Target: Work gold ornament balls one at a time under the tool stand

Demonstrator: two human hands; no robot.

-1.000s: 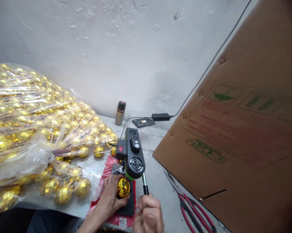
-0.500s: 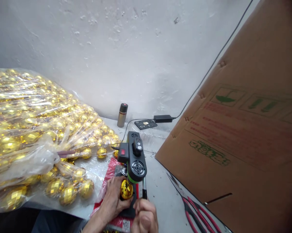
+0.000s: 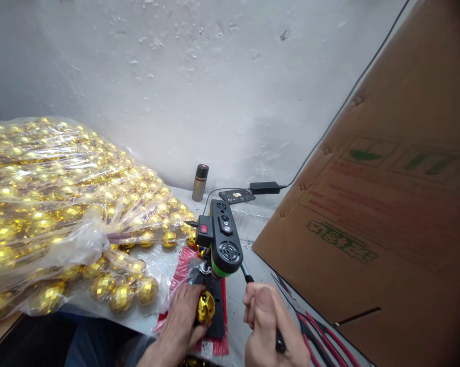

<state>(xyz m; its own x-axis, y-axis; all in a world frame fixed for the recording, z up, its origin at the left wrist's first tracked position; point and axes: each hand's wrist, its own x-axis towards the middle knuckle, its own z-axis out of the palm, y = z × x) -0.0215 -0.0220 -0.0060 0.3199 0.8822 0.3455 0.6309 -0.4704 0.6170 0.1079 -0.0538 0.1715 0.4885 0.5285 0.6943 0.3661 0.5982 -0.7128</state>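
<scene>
Drawn nearer since a moment ago, the shiny gold faceted ball (image 3: 206, 307) sits grasped in the left hand (image 3: 184, 315), near side of the black oblong-headed machine (image 3: 226, 238), whose black-handled metal lever (image 3: 248, 278) the right hand (image 3: 271, 326) clenches.

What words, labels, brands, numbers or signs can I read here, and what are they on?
No word or number reads clearly.
Cardboard box: green umbrella-like sign and, beside it, green arrow-like marks, blurred.
Cardboard box: red lines of print and green stylised lettering, too blurred to read.
Red wrap: white label, too blurred.
Black machine: marks on its round buttons, too small.
</scene>
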